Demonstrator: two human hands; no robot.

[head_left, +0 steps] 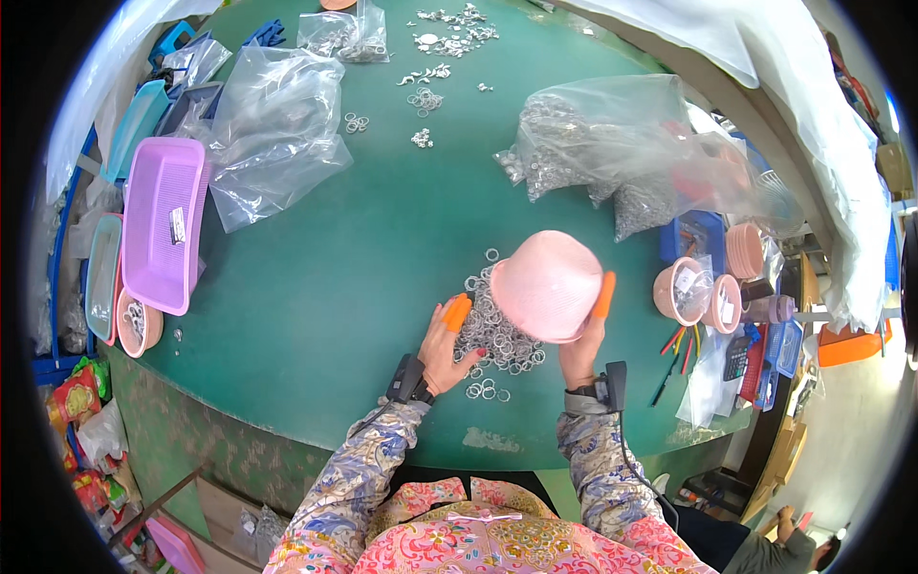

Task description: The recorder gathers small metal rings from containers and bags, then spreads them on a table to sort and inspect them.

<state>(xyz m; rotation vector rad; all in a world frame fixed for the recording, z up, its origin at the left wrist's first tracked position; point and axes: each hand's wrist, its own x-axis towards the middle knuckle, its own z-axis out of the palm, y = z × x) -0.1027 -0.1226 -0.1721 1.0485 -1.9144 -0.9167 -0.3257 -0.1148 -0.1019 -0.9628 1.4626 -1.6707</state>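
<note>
Bright, diffuse light covers the bench (287, 306) around the hands (442, 352). Glare whitens the clear bag (277, 124) beyond them, leftward. Fisheye curvature bends the outer edges; black vignetting fills the corners.

1 tipped pink basket (547, 287), heaped rings (492, 333)

Left hand (446, 350) palm-down; right hand (583, 346) apart, gripping.

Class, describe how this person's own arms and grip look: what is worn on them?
The left grip and right grip wear orange finger covers. Each wrist carries a black strapped box with a dark cable. The patterned sleeves are blue, grey and cream, turning pink floral higher up.
</note>
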